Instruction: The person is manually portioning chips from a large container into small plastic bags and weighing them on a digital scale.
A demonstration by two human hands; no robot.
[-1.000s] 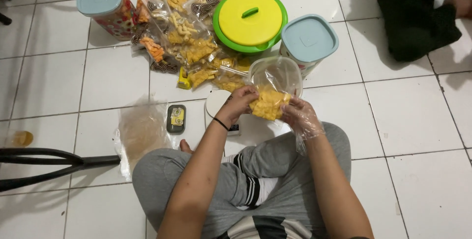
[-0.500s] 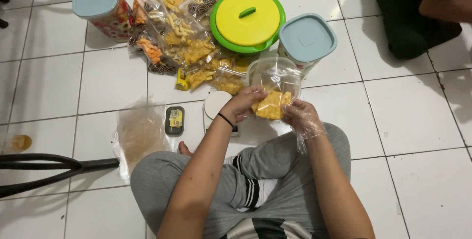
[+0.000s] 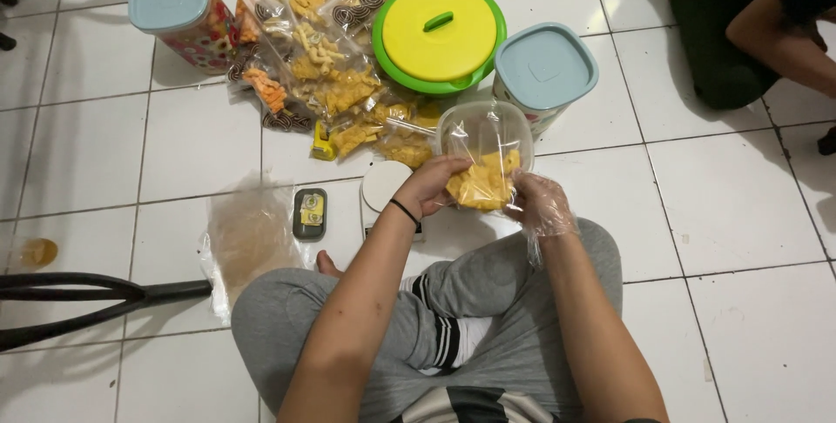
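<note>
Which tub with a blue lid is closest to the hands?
The blue-lidded tub on the right, just behind the snack bag the hands hold. The other blue-lidded tub stands far off at the upper left.

Both hands, left (image 3: 433,184) and gloved right (image 3: 540,204), grip a clear snack bag (image 3: 485,155).

the one view comes from a camera on the person's head, looking almost straight down past crossed legs onto the white tiled floor (image 3: 131,153). it sits close, at arm's reach above both forearms, facing forward toward the snack bags (image 3: 326,66). no second view shares the scene.
</note>
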